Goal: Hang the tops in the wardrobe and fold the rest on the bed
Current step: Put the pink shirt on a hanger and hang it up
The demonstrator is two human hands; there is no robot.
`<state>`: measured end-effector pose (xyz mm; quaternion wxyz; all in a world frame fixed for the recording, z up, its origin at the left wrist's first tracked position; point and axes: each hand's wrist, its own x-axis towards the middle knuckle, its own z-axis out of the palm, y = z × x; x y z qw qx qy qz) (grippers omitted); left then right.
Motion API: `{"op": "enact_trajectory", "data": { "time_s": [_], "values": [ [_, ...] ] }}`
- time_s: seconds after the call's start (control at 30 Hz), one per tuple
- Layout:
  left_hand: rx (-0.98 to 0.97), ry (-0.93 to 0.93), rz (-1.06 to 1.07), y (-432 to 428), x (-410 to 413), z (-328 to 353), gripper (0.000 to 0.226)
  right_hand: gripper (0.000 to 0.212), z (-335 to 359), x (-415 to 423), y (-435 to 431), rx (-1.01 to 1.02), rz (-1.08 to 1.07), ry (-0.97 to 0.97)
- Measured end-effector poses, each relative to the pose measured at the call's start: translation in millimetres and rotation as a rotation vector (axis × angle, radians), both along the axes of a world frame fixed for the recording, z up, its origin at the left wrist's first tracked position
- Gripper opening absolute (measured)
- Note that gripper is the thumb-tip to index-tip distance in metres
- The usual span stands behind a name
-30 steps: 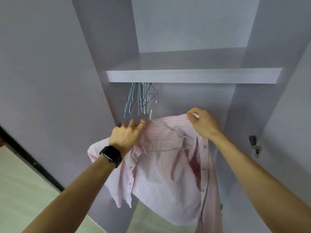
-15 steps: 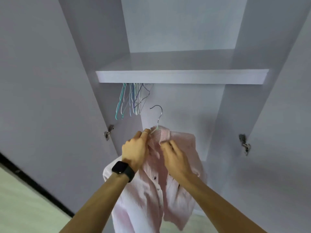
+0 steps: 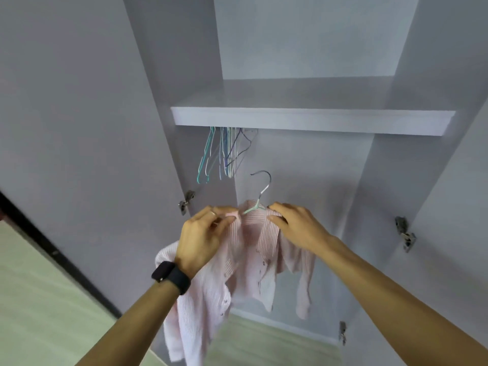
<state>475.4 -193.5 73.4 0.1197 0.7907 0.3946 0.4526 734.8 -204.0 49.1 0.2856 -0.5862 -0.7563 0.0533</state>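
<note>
A person stands in front of me with both arms stretched out, and a dark watch [image 3: 171, 276] sits on the left wrist. The left hand [image 3: 203, 239] pinches one side of the collar of a pink shirt [image 3: 253, 260] with its thumb and fingertips. The right hand [image 3: 298, 228] is on the other side of the collar, thumb below and fingers on top, and it looks like it holds the cloth there too. The shirt hangs down between the arms, open at the front, with its sleeves dangling loose above the pale floor [image 3: 39, 299]. It is in the air, just in front of the open wardrobe [image 3: 303, 194], and not yet inside. A thin wire hanger [image 3: 262, 186] is already in the shirt. Its hook pokes up out of the collar and touches nothing. I think the person is tidying the collar so the shirt sits well on the hanger. This is the hanging part of the job. Further in and higher up, a bunch of empty hangers [image 3: 224, 154] hangs under a shelf [image 3: 311, 121]. The rail they hang on is hidden behind the front of the shelf. Next, I think, one hand has to take the hanger by its neck, lift it and hook it over that rail, to the right of the empty ones. The hook must go up behind the shelf edge, so it calls for some care. I cannot see the bed from here.
</note>
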Motion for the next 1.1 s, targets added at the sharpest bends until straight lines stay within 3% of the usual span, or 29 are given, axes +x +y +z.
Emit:
{"op": "enact_trajectory", "data": {
  "time_s": [0.1,0.17,0.27,0.37,0.5,0.63,0.8,0.93,1.1],
  "values": [
    [-0.139,-0.036,-0.076,-15,-2,-4,0.024,0.019,-11,-2,-5,0.069,-0.01,0.044],
    [-0.15,0.005,-0.001,-14,-1,-5,0.032,0.02,-21,-9,-9,0.111,-0.025,0.051],
    [-0.111,0.268,0.078,-3,5,8,0.039,0.021,-25,-22,-14,0.109,-0.007,0.057],
    [-0.068,0.487,0.014,3,24,18,0.023,0.024,-25,-29,-13,0.085,0.035,0.059],
    [-0.031,0.467,0.064,12,35,25,0.022,0.032,-22,-6,-18,0.195,-0.012,-0.005],
    [-0.016,0.471,0.099,21,39,29,0.022,0.055,-21,35,-23,0.109,-0.11,-0.091],
    [0.017,0.527,0.094,23,65,32,0.039,0.049,-14,49,-24,0.077,-0.075,-0.02],
    [0.006,0.516,0.09,21,83,25,0.037,0.026,-12,61,-22,0.042,-0.058,-0.066],
    [-0.157,0.495,0.117,25,109,13,0.034,0.026,-31,68,-28,0.276,-0.185,-0.138]
  ]
}}
